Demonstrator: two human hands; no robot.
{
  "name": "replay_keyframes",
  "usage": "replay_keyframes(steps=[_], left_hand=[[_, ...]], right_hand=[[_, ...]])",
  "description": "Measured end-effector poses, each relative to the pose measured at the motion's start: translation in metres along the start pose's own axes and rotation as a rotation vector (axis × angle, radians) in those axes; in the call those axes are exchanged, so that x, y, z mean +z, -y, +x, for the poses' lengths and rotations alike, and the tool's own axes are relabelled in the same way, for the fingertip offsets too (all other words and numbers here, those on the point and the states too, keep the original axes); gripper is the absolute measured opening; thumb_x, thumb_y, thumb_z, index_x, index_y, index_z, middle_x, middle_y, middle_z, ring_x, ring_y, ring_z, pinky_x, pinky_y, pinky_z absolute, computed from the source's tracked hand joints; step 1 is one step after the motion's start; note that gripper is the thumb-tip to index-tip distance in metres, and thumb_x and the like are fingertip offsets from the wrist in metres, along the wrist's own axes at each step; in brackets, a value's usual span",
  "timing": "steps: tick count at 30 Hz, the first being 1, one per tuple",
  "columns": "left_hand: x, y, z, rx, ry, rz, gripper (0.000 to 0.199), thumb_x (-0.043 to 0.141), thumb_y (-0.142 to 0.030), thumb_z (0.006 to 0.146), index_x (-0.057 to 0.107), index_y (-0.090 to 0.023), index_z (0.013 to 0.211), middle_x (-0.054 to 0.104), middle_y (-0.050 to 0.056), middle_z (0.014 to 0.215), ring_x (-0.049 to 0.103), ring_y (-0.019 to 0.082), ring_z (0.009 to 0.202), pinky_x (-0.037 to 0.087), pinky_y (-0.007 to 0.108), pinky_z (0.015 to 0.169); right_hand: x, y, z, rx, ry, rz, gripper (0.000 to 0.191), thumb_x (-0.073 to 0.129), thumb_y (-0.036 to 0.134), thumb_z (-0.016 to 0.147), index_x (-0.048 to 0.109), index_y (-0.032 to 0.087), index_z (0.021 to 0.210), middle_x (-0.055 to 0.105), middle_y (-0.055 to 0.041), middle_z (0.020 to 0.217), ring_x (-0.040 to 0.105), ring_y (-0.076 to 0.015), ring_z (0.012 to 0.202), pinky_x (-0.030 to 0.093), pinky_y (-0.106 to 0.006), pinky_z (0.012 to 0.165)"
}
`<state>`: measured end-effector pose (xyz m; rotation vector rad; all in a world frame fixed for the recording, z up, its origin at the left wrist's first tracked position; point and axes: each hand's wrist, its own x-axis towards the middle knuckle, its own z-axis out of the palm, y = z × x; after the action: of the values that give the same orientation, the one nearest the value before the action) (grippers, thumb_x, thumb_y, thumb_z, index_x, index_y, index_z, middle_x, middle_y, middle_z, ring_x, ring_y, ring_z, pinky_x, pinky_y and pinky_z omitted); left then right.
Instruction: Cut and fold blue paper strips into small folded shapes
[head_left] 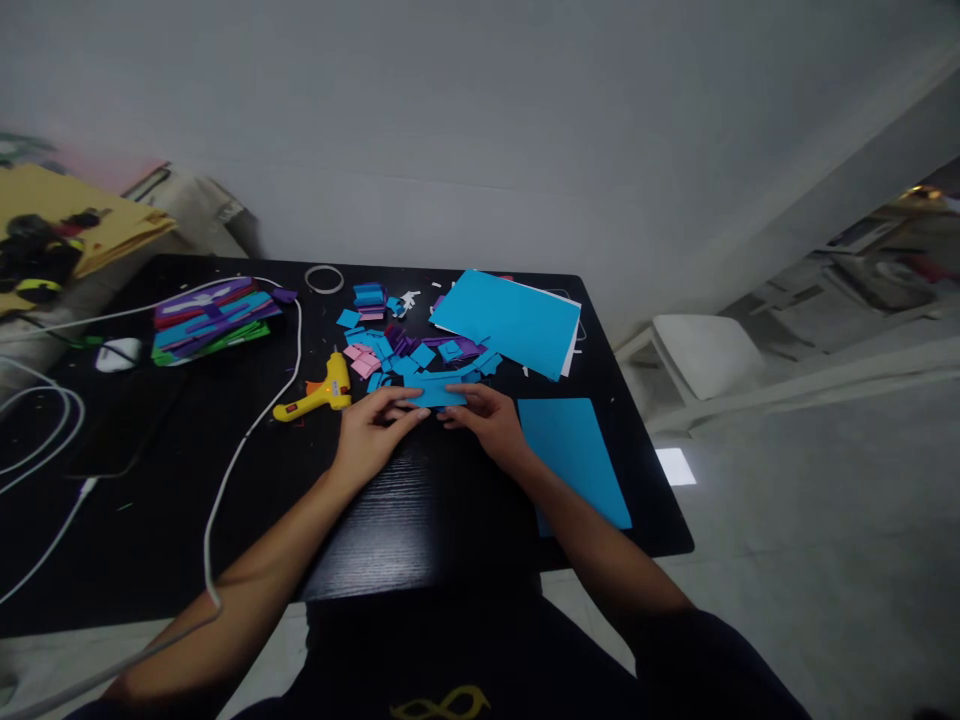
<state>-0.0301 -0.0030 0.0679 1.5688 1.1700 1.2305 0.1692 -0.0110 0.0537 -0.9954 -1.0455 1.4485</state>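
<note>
1. A white cord (238, 452) runs left of the yellow glue gun (321, 395) and bends down over the left arm.
2. The black bench (405, 560) is under the glue gun and shines a bit on its near side.
3. A flat blue sheet (574, 455) is well to the right of the glue gun. The right arm covers some of it.
4. The left hand (366, 428) is just to the right of the glue gun. Its thumb and fingers pinch one end of a blue paper strip (433, 398).
5. The right hand (491, 422) is farther right of the glue gun. It pinches the other end.
6. So the blue paper strip is between the two hands, to the right of the glue gun.
7. Little paper bits, blue, pink and purple, lie in a messy heap (364, 360), right of the glue gun and a bit behind it.
8. A bright, many-colored stack (214, 318) is behind the glue gun, to its left.
9. A big blue sheet (510, 318) lies on white paper, far behind and right of the glue gun.
10. A round ring (324, 291) is straight behind the glue gun.
</note>
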Motion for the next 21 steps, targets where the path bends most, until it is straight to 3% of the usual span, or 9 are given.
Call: replay_keyframes(steps=[7,11,21], left_hand=[[0.0006,-0.0008,0.0000,-0.064,-0.005,-0.109,0.035,0.084,-0.040,0.076,0.076,-0.017,0.102,0.076,0.003,0.078,0.073,0.016,0.067,0.061,0.028,0.069],[0.0004,-0.0016,0.0015,-0.113,-0.006,-0.179,0.038,0.086,-0.040,0.074,0.075,-0.016,0.102,0.075,0.003,0.077,0.073,0.017,0.068,0.062,0.030,0.069],[0.0047,0.0025,0.0012,-0.143,0.057,-0.249,0.043,0.088,-0.035,0.071,0.071,-0.017,0.106,0.071,0.001,0.075,0.070,0.015,0.068,0.058,0.026,0.065]], right_hand=[[0.0000,0.0005,0.0000,-0.021,-0.006,-0.038,0.045,0.085,0.037,0.075,0.073,0.024,0.116,0.079,-0.0008,0.090,0.077,-0.0195,0.080,0.065,-0.034,0.073],[-0.0007,0.0031,-0.0006,-0.017,-0.027,-0.057,0.048,0.086,0.040,0.073,0.072,0.023,0.116,0.076,0.0010,0.080,0.075,-0.0189,0.072,0.064,-0.034,0.070],[0.0009,-0.0001,-0.0014,-0.020,-0.029,-0.009,0.037,0.086,0.038,0.073,0.071,0.022,0.103,0.079,-0.0026,0.093,0.078,-0.0239,0.094,0.066,-0.041,0.084]])
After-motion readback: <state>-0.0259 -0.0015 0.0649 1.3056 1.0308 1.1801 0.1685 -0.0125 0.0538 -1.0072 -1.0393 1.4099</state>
